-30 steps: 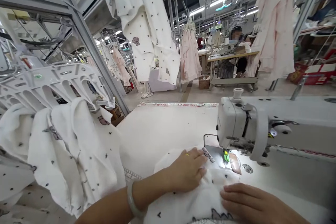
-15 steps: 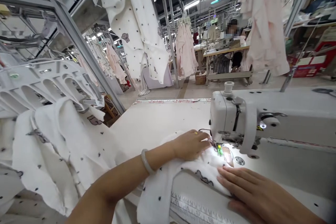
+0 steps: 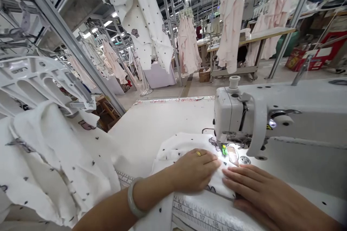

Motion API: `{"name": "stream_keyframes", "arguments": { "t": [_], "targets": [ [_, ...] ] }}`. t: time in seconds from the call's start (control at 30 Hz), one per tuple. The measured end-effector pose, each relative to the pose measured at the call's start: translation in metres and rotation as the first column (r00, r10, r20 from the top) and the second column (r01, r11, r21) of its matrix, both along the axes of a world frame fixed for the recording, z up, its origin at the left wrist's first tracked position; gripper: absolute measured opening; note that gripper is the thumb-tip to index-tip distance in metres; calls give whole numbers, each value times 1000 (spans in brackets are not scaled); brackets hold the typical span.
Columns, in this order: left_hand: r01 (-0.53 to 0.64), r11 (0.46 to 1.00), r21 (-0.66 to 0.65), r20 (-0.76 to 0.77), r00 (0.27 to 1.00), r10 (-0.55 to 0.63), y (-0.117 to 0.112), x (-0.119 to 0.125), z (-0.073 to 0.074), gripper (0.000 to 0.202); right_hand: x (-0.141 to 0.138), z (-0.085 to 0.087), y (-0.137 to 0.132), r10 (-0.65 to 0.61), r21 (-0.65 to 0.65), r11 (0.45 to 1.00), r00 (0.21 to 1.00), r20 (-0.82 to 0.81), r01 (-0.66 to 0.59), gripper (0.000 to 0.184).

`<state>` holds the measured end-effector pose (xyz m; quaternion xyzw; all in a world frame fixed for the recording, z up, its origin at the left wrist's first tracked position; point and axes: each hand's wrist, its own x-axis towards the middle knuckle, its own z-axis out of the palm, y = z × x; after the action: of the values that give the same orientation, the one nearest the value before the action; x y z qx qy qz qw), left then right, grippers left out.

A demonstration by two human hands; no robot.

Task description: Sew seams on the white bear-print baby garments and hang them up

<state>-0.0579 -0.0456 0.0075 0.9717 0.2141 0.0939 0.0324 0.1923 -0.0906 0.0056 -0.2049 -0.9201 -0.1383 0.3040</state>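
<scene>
My left hand (image 3: 195, 170) lies flat on a white printed fabric piece (image 3: 179, 147), fingers together, pressing it down just left of the sewing machine's presser foot (image 3: 224, 149). It wears a ring and a pale bangle. My right hand (image 3: 257, 191) rests flat with fingers stretched out on the fabric's near edge, right in front of the needle. The white sewing machine (image 3: 271, 115) stands on the table at the right. The fabric runs under the foot.
A heap of white printed garments (image 3: 54, 158) hangs from a white plastic hanger rack (image 3: 40, 79) at my left. A ruler strip (image 3: 200, 214) is printed on the table edge. More garments (image 3: 141, 18) hang overhead; other sewing tables (image 3: 244, 39) stand behind.
Both hands have shifted on the fabric: the left hand pulled back toward me from the foot, the right moved closer to the needle. The fabric now lies further behind the foot.
</scene>
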Motion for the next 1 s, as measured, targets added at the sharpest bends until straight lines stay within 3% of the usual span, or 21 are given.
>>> {"name": "stream_keyframes", "arguments": {
  "t": [0.27,0.5,1.0],
  "targets": [
    [51,997,-54,56,997,-48,14,5,-6,38,3,0,8,-33,107,994,999,17,31,33],
    [67,997,-25,79,995,-64,31,10,-8,37,10,-5,10,-143,8,990,988,65,143,36],
    [0,999,-45,12,1000,0,28,13,-2,39,16,-6,11,-109,-87,989,991,82,116,33]
  ]
}}
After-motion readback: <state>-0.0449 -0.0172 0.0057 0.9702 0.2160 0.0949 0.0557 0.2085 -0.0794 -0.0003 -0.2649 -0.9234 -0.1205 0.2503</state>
